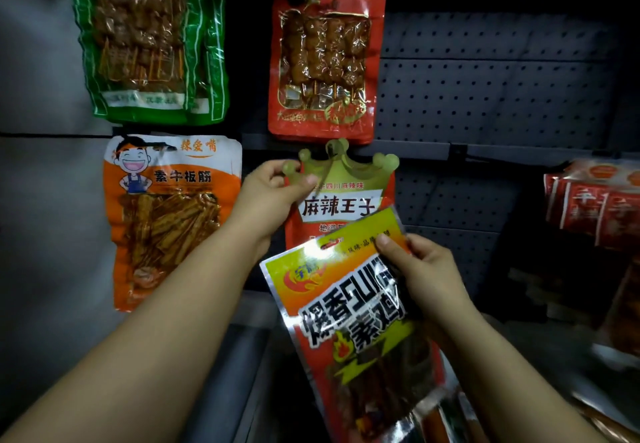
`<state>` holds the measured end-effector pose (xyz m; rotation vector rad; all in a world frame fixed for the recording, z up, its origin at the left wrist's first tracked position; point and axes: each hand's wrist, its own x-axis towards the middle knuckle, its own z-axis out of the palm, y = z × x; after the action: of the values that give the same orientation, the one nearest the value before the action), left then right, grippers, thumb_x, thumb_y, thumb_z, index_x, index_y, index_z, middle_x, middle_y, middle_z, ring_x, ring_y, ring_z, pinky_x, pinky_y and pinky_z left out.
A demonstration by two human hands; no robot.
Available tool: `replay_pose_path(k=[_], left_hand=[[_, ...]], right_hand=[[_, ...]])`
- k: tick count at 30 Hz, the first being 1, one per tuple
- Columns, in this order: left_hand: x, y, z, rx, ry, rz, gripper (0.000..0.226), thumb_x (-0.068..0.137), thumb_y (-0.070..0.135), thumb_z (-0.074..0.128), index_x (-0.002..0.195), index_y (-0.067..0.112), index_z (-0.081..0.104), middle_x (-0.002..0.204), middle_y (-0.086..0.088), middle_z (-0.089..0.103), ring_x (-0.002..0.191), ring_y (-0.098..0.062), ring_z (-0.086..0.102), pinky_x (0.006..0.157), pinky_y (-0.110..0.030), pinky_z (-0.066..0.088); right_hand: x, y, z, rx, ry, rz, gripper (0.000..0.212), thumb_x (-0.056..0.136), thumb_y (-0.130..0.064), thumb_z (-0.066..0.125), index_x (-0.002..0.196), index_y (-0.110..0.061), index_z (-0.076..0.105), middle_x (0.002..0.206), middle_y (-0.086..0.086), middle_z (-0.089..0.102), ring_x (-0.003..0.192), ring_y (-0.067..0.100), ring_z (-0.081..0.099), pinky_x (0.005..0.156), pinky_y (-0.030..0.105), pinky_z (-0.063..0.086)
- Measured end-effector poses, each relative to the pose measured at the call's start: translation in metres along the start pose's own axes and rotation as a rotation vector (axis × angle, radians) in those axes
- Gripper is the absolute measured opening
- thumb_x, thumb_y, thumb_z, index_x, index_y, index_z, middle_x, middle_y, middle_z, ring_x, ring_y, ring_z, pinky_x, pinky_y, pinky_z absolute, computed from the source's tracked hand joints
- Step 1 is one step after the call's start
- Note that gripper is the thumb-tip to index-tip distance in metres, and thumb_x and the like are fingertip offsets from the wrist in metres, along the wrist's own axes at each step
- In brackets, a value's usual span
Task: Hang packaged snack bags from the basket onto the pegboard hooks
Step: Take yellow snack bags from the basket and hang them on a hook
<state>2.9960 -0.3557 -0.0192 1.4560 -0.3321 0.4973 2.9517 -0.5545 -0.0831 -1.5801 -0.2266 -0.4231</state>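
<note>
A red snack bag with a gold crown-shaped top (346, 197) hangs at a hook (333, 151) on the dark pegboard (485, 96). My left hand (273, 193) pinches that crown's left edge between thumb and fingers. My right hand (422, 269) grips the right edge of a yellow and red foil snack bag (349, 318), held tilted in front of the crown bag and covering its lower half. The basket is not clearly visible.
Three bags hang on the board: a green one (149, 37) top left, a red skewer bag (325, 58) top centre, an orange one (169, 221) at left. Red packs (595, 214) hang at the right edge. A grey shelf ledge (242, 356) lies below.
</note>
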Motion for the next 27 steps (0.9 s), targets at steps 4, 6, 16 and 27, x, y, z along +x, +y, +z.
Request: replay_pose_path(k=[4,6,16,27], left_hand=[[0.015,-0.02,0.002,0.001,-0.018,-0.077,0.003,0.084,0.017,0.068,0.081,0.017,0.069,0.07,0.004,0.074,0.061,-0.004,0.068,0.052,-0.015,0.05],[0.027,-0.025,0.005,0.019,-0.007,-0.065,0.006,0.084,0.018,0.069,0.078,0.017,0.068,0.064,0.007,0.073,0.056,-0.003,0.066,0.049,-0.014,0.048],[0.073,-0.045,0.022,0.113,0.123,-0.083,0.012,0.08,0.02,0.074,0.072,0.019,0.066,0.075,-0.003,0.07,0.065,-0.016,0.064,0.068,-0.031,0.053],[0.018,-0.046,0.01,0.2,0.252,0.063,0.036,0.078,0.021,0.075,0.102,0.019,0.048,0.099,0.002,0.055,0.084,-0.011,0.056,0.067,-0.02,0.044]], right_hand=[[0.022,0.008,0.003,0.0,0.038,0.043,0.017,0.083,-0.029,0.071,0.071,-0.017,0.072,0.073,0.007,0.075,0.068,0.025,0.072,0.065,0.039,0.055],[0.035,0.011,0.004,-0.022,0.073,0.047,0.015,0.083,-0.028,0.071,0.073,-0.016,0.072,0.071,0.004,0.075,0.065,0.02,0.071,0.064,0.034,0.052],[0.072,0.028,0.018,-0.146,0.19,0.06,0.019,0.085,-0.032,0.068,0.082,-0.013,0.071,0.081,0.004,0.076,0.078,0.024,0.072,0.08,0.047,0.057],[0.034,0.032,-0.011,-0.036,0.303,-0.023,0.016,0.08,-0.028,0.074,0.077,-0.014,0.069,0.075,0.009,0.073,0.075,0.03,0.07,0.072,0.045,0.056]])
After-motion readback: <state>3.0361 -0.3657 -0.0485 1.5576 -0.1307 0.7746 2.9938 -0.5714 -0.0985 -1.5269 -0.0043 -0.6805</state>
